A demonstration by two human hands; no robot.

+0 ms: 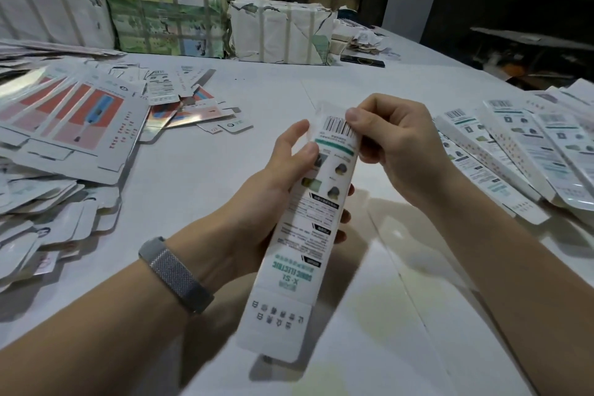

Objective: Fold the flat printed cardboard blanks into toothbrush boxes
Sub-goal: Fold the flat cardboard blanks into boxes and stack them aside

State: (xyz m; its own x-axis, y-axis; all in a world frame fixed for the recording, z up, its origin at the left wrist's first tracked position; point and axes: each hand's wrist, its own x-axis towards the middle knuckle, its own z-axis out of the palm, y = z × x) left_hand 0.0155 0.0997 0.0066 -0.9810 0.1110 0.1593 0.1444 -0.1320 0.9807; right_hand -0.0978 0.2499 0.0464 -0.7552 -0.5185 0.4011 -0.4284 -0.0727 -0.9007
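A long white toothbrush box blank [305, 231], printed with a barcode, teal lettering and small pictures, is held above the table between both hands. My left hand [276, 190] grips its middle, fingers wrapped behind and thumb on the front. My right hand [395, 145] pinches the far end by the barcode, thumb on top. The near end flap hangs open toward me.
Flat blanks with red and blue prints lie heaped at the left [70, 125]. A row of white printed blanks fans out at the right [520, 145]. Strapped bundles [167, 10] stand along the far edge of the white table [401, 283].
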